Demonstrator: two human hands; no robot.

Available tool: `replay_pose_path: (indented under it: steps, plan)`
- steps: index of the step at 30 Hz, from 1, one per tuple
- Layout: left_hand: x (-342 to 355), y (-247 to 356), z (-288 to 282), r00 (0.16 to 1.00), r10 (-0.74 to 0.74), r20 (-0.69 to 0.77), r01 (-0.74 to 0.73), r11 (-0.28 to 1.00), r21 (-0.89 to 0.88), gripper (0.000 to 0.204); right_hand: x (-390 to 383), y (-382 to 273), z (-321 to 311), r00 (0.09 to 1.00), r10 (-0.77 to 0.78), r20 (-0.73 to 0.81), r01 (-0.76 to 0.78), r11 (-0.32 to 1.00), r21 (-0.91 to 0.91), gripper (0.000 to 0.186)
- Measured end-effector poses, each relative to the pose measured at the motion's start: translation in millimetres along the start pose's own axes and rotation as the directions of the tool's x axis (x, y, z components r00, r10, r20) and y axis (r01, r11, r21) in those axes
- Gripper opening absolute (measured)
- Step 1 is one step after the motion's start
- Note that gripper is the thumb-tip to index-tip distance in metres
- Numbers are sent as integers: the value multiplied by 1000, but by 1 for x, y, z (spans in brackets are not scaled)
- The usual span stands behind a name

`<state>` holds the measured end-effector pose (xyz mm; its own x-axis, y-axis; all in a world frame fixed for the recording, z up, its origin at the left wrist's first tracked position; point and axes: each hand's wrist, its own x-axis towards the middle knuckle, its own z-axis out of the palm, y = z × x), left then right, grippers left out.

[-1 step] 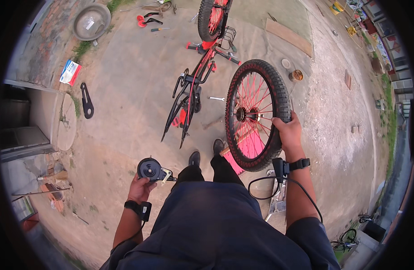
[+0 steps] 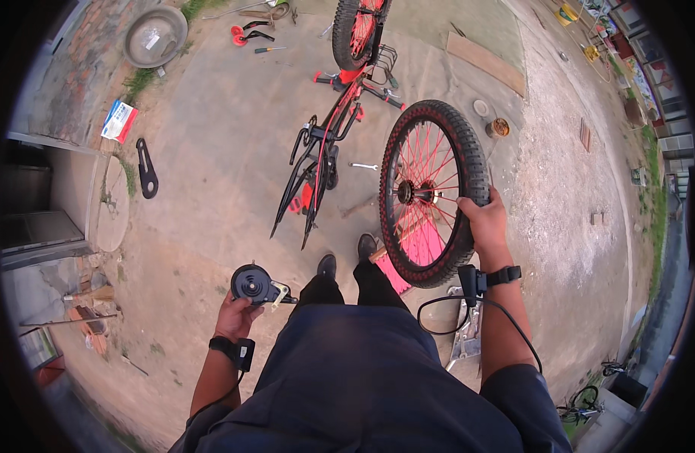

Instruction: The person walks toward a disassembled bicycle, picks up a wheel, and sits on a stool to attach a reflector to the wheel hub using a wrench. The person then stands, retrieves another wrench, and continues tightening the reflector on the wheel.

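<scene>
My right hand point(image 2: 483, 219) grips the tyre of a bicycle wheel point(image 2: 468, 151) by its right side and holds it raised. The wheel has red spokes, a black rim and a knobby tyre; a sprocket shows at its hub. In my left hand point(image 2: 236, 315) is a round black bicycle drum brake point(image 2: 249, 281) with a small metal lever arm, held low beside my leg. Ahead of me a red and black bicycle frame point(image 2: 340, 113) lies upside down, its bare rear forks pointing toward me. Its other wheel point(image 2: 350, 38) is still mounted at the far end.
A wrench point(image 2: 362, 165) lies right of the frame. A black chain guard point(image 2: 146, 170), a screwdriver point(image 2: 270, 50) and a metal basin point(image 2: 155, 36) are on the left. Under the held wheel are a pink stool top point(image 2: 393, 273) and tools. A rusty can point(image 2: 498, 127) stands at right.
</scene>
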<state>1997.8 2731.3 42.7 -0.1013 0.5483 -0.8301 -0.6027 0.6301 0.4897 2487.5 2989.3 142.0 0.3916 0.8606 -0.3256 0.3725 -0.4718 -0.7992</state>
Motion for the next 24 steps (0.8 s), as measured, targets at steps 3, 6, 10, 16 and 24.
replay_pose_path:
  steps: [3,6,10,16,24]
  plan:
    - [-4,-4,10,1000,20,-5,-20,999,-30,47,9,8,-8,999,-45,-2,45,998,47,57]
    - [-2,-10,7,1000,9,-3,-9,999,-36,49,7,4,-14,999,-52,-1,52,993,107,38]
    - [-1,-7,3,1000,-4,-7,4,1000,0,49,13,16,-17,997,-64,-34,69,985,159,43]
    - [11,0,-21,1000,18,5,-18,1000,-18,47,0,16,-34,994,12,-113,1,994,112,43]
    - [23,13,-6,1000,6,30,-5,999,-32,49,-13,7,-51,985,43,-165,-20,990,137,41]
